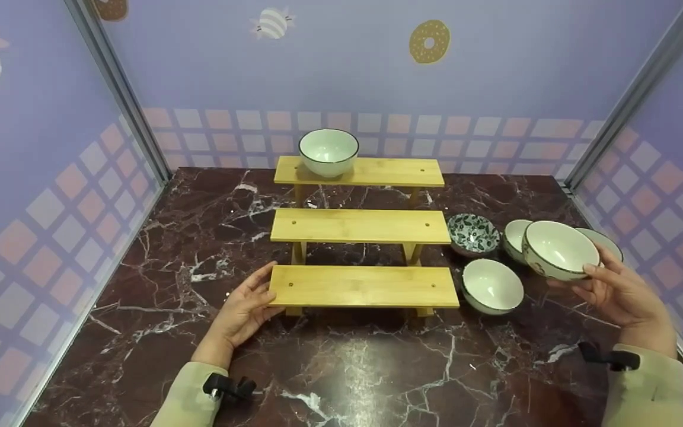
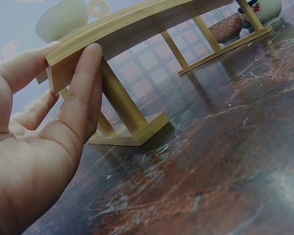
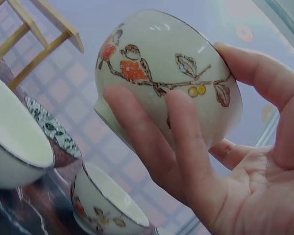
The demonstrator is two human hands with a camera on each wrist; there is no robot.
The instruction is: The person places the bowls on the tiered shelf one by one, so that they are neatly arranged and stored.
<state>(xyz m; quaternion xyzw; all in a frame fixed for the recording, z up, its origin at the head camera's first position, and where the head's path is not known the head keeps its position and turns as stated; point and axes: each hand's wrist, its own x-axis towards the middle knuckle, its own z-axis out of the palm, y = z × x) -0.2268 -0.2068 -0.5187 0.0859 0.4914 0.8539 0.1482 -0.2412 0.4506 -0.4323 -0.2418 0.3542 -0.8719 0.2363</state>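
Observation:
My right hand [image 1: 629, 293] holds a white bowl [image 1: 561, 249] up at the right, thumb at its rim and fingers under its side. In the right wrist view this bowl [image 3: 157, 44] shows red birds and a leafy branch painted on its outside. At the left, my left hand [image 1: 246, 308] grips the end of the lowest board of a three-tier wooden stand [image 1: 365, 286]. The left wrist view shows fingers pressed along the underside of the board [image 2: 122, 32]. A white, dark-rimmed bowl [image 1: 329, 151] sits on the top tier, towards its left.
Right of the stand are a green leaf-patterned bowl [image 1: 473, 233] and a white bowl [image 1: 492, 286] on the dark marbled table [image 1: 365, 373]. Two more bowls are partly hidden behind the held one. Printed panels [image 1: 347, 71] enclose the table at the back and sides.

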